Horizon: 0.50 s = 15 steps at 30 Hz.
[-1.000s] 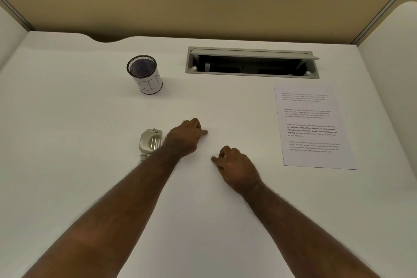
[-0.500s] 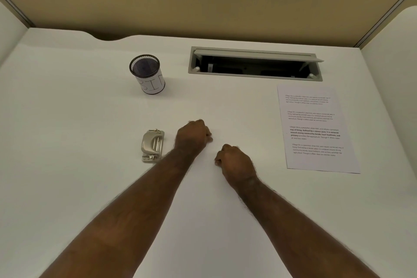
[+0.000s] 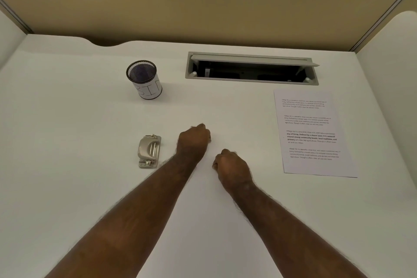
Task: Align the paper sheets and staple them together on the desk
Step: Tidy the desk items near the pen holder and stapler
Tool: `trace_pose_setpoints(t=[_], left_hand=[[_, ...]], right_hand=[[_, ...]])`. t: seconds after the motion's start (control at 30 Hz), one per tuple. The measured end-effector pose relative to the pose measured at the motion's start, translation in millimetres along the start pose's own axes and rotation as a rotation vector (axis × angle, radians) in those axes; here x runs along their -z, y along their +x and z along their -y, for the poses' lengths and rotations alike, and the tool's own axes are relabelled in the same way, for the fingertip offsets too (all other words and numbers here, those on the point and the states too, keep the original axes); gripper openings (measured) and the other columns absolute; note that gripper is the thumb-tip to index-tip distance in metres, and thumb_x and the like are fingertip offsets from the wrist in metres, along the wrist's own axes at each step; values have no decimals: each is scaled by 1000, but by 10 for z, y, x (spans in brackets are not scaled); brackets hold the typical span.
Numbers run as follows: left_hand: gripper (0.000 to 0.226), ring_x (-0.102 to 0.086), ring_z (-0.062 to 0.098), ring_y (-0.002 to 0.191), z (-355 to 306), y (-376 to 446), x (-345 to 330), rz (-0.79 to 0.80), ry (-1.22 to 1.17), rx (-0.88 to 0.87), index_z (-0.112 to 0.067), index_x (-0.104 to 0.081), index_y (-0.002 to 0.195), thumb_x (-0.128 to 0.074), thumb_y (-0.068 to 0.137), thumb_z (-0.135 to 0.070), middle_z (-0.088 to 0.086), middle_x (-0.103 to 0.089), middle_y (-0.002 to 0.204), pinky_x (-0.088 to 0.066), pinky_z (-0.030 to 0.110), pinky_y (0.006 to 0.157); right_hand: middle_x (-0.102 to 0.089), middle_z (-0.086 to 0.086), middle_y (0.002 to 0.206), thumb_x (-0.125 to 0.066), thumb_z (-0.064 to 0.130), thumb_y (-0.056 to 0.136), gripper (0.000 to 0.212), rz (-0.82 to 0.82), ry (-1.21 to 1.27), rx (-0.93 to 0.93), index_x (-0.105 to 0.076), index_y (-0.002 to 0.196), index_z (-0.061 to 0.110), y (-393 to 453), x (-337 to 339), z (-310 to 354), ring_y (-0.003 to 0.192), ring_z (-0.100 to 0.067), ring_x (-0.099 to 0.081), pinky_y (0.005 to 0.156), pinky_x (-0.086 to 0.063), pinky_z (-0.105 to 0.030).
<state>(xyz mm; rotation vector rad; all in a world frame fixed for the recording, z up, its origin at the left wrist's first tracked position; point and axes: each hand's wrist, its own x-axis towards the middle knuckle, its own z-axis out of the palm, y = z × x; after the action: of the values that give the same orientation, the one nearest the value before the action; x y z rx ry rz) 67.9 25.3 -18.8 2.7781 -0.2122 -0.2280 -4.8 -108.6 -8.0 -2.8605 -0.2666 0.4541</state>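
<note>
On the white desk, both hands rest curled into loose fists near the middle, the left hand just right of the stapler without touching it, the right hand nearer the person; neither fist shows anything in its hold. Well to the right lies the paper, flat and printed side up, apart from both hands, below the open cable slot. At the back left stands a mesh cup.
</note>
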Motion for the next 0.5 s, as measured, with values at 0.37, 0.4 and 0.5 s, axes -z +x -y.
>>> trace_pose_setpoints(t=[0.37, 0.4, 0.5], left_hand=[[20, -45, 13, 43, -10, -163, -9, -273, 476, -257, -15, -60, 62, -69, 63, 3, 0, -54, 60, -28, 25, 35], [19, -44, 13, 42, -22, -160, -1, -278, 498, -261, -15, -59, 62, -69, 65, 2, 0, -53, 59, -26, 25, 35], [20, -42, 12, 42, -37, -172, 16, -312, 560, -279, -14, -59, 62, -60, 73, 3, 0, -53, 59, -25, 25, 36]], right_hand=[[-62, -8, 112, -45, 15, 98, 22, -33, 27, 12, -64, 108, 10, -13, -65, -30, 103, -24, -58, 84, -53, -35], [-62, -8, 112, -45, 15, 98, 23, -27, 41, 7, -65, 108, 10, -4, -56, -36, 104, -24, -58, 85, -53, -35], [-63, -5, 109, -43, 23, 97, 28, -7, 154, -47, -68, 104, 13, 23, 19, -76, 102, -23, -59, 86, -52, -35]])
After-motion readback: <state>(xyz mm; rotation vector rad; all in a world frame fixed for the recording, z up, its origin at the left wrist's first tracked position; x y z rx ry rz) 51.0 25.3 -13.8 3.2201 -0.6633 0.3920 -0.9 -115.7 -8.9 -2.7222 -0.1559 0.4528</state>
